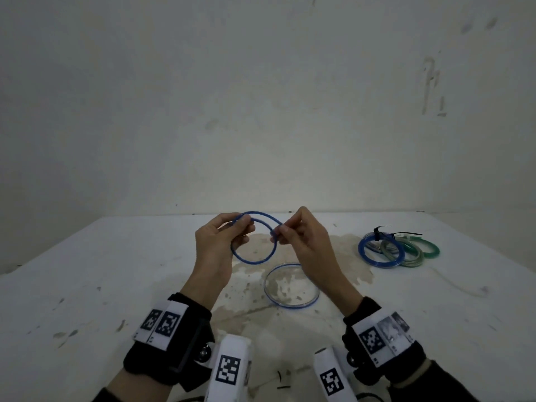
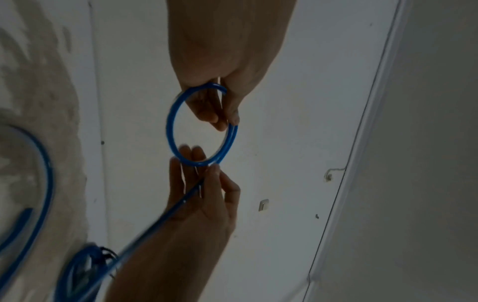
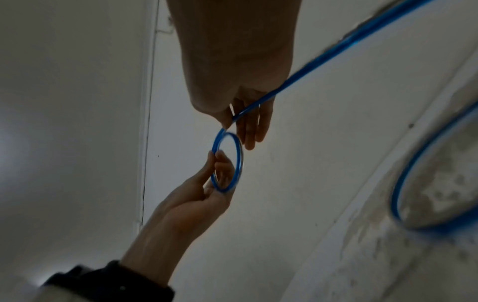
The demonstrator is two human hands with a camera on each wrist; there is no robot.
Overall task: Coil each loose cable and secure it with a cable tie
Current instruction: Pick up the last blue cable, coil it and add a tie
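Note:
A thin blue cable [image 1: 253, 260] is held up over the white table [image 1: 116, 271] in a small loop between both hands. My left hand [image 1: 246, 225] pinches the loop's left top, seen close in the left wrist view as the left hand [image 2: 227, 122] on the blue loop [image 2: 170, 126]. My right hand [image 1: 278, 234] pinches the cable where the loop crosses on the right. In the right wrist view the right hand [image 3: 229, 124] grips the blue cable [image 3: 323, 61], which trails off to the table. Its loose tail [image 1: 291, 305] lies there in a wide ring.
At the right of the table lie coiled cables: a blue coil [image 1: 366, 258], a grey coil [image 1: 412, 263] and a green coil [image 1: 432, 248], with black cable ties [image 1: 382, 230] on them. Small black bits [image 1: 280, 378] lie near the front edge. A brown stain covers the table's middle.

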